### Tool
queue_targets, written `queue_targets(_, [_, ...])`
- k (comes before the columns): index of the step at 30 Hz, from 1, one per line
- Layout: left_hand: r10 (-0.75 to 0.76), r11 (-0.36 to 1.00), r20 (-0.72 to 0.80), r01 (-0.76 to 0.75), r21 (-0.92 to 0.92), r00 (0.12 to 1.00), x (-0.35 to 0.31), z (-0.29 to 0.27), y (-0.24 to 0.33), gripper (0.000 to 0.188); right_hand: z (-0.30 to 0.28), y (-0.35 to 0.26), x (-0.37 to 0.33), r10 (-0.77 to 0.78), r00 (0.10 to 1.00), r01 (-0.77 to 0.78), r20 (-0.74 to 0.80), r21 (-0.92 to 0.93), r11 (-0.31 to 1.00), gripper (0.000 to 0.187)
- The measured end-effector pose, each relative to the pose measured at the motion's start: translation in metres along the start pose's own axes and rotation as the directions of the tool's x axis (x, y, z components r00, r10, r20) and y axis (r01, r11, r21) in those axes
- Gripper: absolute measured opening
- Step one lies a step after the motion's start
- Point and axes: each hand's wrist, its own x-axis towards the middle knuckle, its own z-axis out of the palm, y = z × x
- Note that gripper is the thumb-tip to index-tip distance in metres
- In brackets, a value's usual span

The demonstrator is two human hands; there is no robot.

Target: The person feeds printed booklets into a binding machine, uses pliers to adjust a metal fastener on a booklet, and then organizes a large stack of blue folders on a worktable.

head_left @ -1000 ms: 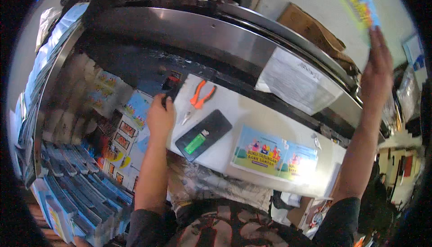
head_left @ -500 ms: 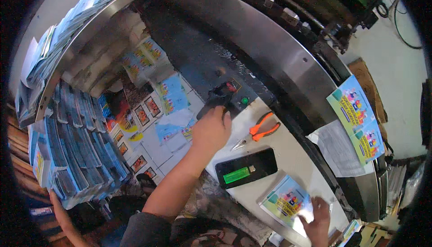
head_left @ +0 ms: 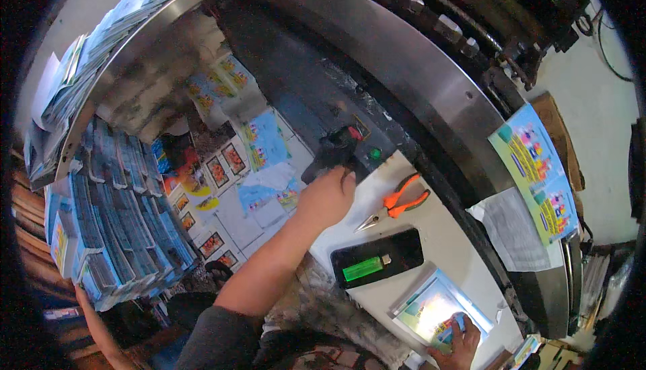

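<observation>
My left hand point(head_left: 328, 198) reaches forward, its fingers curled over the near end of a black machine part point(head_left: 334, 149) of unclear kind. At the lower right my right hand point(head_left: 459, 344) lies on a glossy, thin booklet point(head_left: 420, 313) with a colourful cover, fingers bent and closed at its near right part. Glare washes out the cover's middle. Between the hands, on the white worktop point(head_left: 441, 232), are long-nose pliers point(head_left: 397, 205) with orange and black handles. A black phone point(head_left: 404, 252) lies nearer me with a green lighter point(head_left: 363, 269) on it.
Tall stacks of blue booklets point(head_left: 124, 235) stand at the left, with another person's arm point(head_left: 101, 326) below them. A curved metal guard point(head_left: 417, 60) runs across the back. Printed sheets point(head_left: 535, 161) hang over its right end. A green button point(head_left: 375, 154) sits near my left hand.
My right hand has shifted left and down, from beside the booklet onto it. The booklet sits slightly turned, with glare across its cover. My left hand stays at the black part.
</observation>
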Motion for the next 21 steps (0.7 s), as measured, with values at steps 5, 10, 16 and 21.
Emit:
queue_targets(5, [0.028,0.958,0.074,-0.006,-0.287,0.997,0.076,-0.008,0.007,0.043,-0.002,-0.006,0.004,0.090,0.996,-0.090,0.003,0.074,0.993,0.085])
queue_targets(10, [-0.325,0.607,0.189,0.358,-0.710,0.927,0.236,0.039,-0.025,0.048,0.022,0.019,-0.005,0.238,0.964,-0.267,0.122,0.477,0.837,0.087])
queue_targets(16, [-0.259,0.118,0.303,0.341,-0.932,0.917,0.287,0.112,-0.026,0.029,-0.003,-0.008,-0.002,0.175,0.984,-0.180,0.043,0.178,0.968,0.092])
queue_targets(21, [-0.353,0.152,0.422,0.496,-0.855,0.835,0.278,0.097,-0.002,0.020,-0.014,-0.012,-0.007,0.226,0.961,-0.247,0.159,0.131,0.960,0.091])
